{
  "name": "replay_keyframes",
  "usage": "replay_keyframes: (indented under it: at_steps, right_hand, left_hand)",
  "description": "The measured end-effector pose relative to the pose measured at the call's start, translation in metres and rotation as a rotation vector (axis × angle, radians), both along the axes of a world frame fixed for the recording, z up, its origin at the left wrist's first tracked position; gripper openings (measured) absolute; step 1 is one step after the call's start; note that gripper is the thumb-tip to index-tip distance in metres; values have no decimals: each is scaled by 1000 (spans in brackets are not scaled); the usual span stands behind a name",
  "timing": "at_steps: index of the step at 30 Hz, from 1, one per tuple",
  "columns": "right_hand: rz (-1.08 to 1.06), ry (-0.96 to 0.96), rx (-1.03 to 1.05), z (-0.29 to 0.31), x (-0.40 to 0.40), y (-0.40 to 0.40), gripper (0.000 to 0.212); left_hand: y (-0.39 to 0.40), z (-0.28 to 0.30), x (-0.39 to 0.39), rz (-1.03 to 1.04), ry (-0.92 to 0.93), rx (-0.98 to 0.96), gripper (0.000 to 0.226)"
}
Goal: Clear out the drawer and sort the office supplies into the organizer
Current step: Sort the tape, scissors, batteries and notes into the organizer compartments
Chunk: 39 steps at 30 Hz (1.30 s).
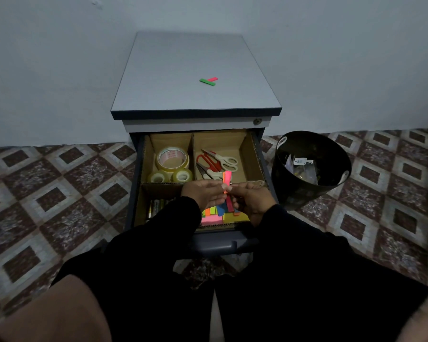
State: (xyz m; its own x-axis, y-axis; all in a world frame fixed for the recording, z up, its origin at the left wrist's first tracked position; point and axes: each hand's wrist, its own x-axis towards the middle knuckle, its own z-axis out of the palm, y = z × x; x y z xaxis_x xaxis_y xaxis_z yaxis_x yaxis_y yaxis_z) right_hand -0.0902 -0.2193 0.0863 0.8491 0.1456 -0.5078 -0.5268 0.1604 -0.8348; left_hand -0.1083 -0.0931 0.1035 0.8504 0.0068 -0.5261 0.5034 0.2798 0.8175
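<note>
At the centre of the frame the person's left hand (203,193) and right hand (251,199) meet over the open drawer (134,183), both in black sleeves. Together they pinch a small bundle of pink and orange sticky strips (227,180), which stands upright above the fingertips. Just below the hands, in the near right compartment of the cardboard organizer (255,159), lie more coloured sticky notes (214,215). The near left compartment holds what look like markers (156,207), partly hidden by the left sleeve. In the far left compartment sit three tape rolls (172,160), one large and two small; the far right one holds scissors (218,161), red-handled and white-handled.

The drawer belongs to a grey cabinet (195,70) against a pale wall (59,58) that fills the upper frame. On the cabinet top, right of centre, a green strip and a pink strip (208,81) lie touching. To the right of the drawer a dark bin (304,188) with some scraps inside stands on the floor (59,193), which is tiled in brown and white diamonds.
</note>
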Motion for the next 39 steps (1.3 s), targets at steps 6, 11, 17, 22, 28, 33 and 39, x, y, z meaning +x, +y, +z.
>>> replay_keyframes:
  at_steps: [6, 11, 17, 22, 28, 33, 39]
  right_hand:
    - [-45, -111, 37, 4, 3, -6, 14]
    - [-34, -197, 7, 8, 4, -10, 16]
    - [-42, -201, -125, 8, 14, -11, 22]
    - [-32, -130, -369, -6, 19, -14, 30]
    - [10, -164, -829, -30, 19, -14, 23]
    - [67, -181, -1077, -26, 15, -12, 24]
    - [165, -144, -1124, -26, 18, -11, 26]
  left_hand:
    - [-1, 2, 2, 29, -7, -15, 30]
    - [-4, 3, 2, -5, -37, 16, 15]
    - [-9, 3, 6, 20, -60, 47, 11]
    - [2, -12, 6, 69, -134, 327, 20]
    - [33, -30, -16, -121, -493, 1052, 24]
    - [40, -47, -23, -291, -461, 1247, 42]
    - [39, -46, -24, -313, -442, 1231, 44]
